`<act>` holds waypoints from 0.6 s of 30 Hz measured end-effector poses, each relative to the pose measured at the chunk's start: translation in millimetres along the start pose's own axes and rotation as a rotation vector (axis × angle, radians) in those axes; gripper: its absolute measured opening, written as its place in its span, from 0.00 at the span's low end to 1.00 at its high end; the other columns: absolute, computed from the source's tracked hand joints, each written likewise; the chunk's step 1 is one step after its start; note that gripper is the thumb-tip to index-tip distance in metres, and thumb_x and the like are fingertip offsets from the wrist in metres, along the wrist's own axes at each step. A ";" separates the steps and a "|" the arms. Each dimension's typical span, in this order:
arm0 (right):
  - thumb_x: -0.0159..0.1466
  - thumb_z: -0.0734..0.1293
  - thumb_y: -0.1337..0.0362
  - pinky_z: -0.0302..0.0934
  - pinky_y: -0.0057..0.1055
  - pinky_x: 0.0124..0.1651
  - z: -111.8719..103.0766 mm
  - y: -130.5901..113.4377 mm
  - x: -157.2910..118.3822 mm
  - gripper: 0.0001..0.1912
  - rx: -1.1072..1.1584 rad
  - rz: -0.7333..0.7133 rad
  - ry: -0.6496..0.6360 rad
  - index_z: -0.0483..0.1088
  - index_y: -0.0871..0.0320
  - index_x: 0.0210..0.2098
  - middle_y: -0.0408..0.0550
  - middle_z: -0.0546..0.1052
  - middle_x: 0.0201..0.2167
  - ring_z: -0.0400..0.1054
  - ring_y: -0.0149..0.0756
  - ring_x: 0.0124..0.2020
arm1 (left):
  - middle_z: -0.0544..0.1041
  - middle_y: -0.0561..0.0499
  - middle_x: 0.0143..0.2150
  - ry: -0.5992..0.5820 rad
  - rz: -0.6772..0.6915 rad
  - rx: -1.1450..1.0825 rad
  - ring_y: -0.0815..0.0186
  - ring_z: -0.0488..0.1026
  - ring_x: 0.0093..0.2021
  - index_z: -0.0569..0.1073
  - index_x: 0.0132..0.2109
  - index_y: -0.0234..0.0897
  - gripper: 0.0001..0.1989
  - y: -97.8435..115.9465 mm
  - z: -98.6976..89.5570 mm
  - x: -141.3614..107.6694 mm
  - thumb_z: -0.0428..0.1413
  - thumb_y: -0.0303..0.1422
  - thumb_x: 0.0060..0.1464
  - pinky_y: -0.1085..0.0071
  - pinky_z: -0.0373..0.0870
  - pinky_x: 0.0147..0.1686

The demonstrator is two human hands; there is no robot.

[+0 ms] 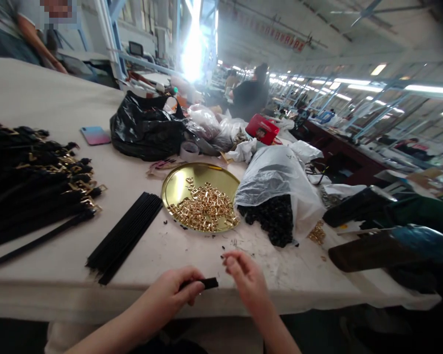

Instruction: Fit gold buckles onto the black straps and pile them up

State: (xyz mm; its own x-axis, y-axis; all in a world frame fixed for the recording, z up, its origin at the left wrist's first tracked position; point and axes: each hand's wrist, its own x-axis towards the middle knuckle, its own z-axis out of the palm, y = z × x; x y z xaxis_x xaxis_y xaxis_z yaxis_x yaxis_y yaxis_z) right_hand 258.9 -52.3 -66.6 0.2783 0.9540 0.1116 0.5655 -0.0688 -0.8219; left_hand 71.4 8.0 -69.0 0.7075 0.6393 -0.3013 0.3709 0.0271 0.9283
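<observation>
On my far left lies a heap of black straps [33, 182] with gold buckles at their ends, one strap lying a little apart along its near side. Right of it, a bundle of loose black strips [125, 236] rests slantwise on the table [133, 172], lined up side by side; left that neat, a strip should lift off singly without dragging its neighbours.

My left hand [173, 290] grips a black strip [210, 283] between thumb and fingers near the table's front edge, a short end poking out towards my other hand. That short overhang seems right to me: a longer one would probably bend under pressure.

Beyond, the round gold tray [176, 184] holds small gold buckles [208, 209], mostly heaped towards its near side. My right hand [247, 278] is just beside the strip's end, not touching it, fingers curled and thumb close to them. A dark speck shows at the fingertips, but I cannot tell whether I am pinching it. I would steady this wrist and meet the end squarely.

Farther right, a plastic bag [273, 167] spills small black pieces [271, 219], best kept clear of my sleeve.
</observation>
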 end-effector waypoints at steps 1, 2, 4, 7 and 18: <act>0.63 0.55 0.58 0.60 0.28 0.30 -9.9 11.8 17.4 0.14 -0.160 0.038 0.109 0.67 0.59 0.36 0.45 0.73 0.25 0.67 0.34 0.26 | 0.67 0.57 0.22 0.016 -0.024 0.003 0.71 0.61 0.24 0.67 0.32 0.35 0.11 1.5 -1.0 3.2 0.48 0.39 0.51 0.75 0.57 0.27; 0.62 0.56 0.58 0.60 0.30 0.32 -19.4 23.5 35.6 0.14 -0.231 0.059 0.180 0.67 0.60 0.36 0.46 0.73 0.27 0.67 0.36 0.28 | 0.66 0.57 0.21 0.040 -0.049 -0.007 0.71 0.60 0.23 0.66 0.31 0.36 0.12 2.6 -1.6 6.4 0.47 0.40 0.52 0.75 0.56 0.26; 0.59 0.58 0.60 0.58 0.33 0.37 -34.5 43.9 70.3 0.13 -0.332 0.081 0.260 0.67 0.61 0.37 0.52 0.72 0.33 0.66 0.39 0.33 | 0.64 0.58 0.21 0.068 -0.079 -0.040 0.71 0.58 0.22 0.64 0.31 0.36 0.13 3.6 -1.5 12.2 0.47 0.42 0.52 0.76 0.55 0.25; 0.56 0.61 0.65 0.55 0.33 0.35 -42.7 62.7 104.5 0.06 -0.463 0.102 0.259 0.68 0.60 0.32 0.51 0.70 0.31 0.65 0.41 0.32 | 0.63 0.58 0.20 0.034 -0.084 -0.087 0.71 0.58 0.21 0.63 0.31 0.36 0.13 4.0 0.6 18.0 0.46 0.42 0.52 0.75 0.55 0.24; 0.55 0.62 0.70 0.52 0.30 0.33 -36.5 76.6 109.4 0.03 -0.562 0.130 0.202 0.67 0.58 0.28 0.47 0.67 0.29 0.63 0.38 0.31 | 0.63 0.59 0.19 0.040 -0.051 -0.093 0.72 0.58 0.21 0.63 0.30 0.36 0.11 10.6 6.7 21.9 0.47 0.40 0.51 0.75 0.56 0.25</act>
State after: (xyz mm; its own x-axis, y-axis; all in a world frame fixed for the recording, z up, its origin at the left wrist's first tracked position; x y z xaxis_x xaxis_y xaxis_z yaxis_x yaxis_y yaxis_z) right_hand 361.0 36.1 -96.9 0.4832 0.8569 0.1794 0.8247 -0.3768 -0.4217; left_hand 94.8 17.2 -67.2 0.6637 0.6655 -0.3415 0.3474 0.1301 0.9286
